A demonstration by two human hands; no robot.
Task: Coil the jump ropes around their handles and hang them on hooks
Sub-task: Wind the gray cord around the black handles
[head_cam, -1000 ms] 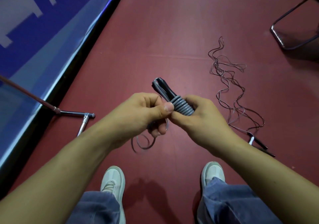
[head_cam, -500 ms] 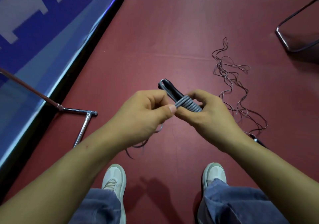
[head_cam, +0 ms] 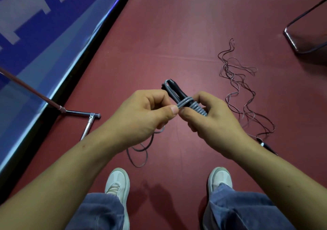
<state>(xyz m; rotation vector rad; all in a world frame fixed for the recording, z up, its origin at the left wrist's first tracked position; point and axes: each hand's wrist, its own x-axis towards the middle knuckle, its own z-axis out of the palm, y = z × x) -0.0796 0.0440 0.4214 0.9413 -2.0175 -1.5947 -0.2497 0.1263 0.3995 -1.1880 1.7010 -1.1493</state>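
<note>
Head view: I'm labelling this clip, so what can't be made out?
- Handles, near ends: head view, inside the right hand.
- Gray rope between coil and hanging loop: head view, behind the left hand.
- Thin rope, ends on the floor: head view, mostly behind the right forearm.
- Hooks: none in frame.

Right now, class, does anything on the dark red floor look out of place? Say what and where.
Yes: a thin dark jump rope lies in loose, tangled loops on the dark red floor right of the right hand, uncoiled, unlike the grey rope wound on black handles.
</note>
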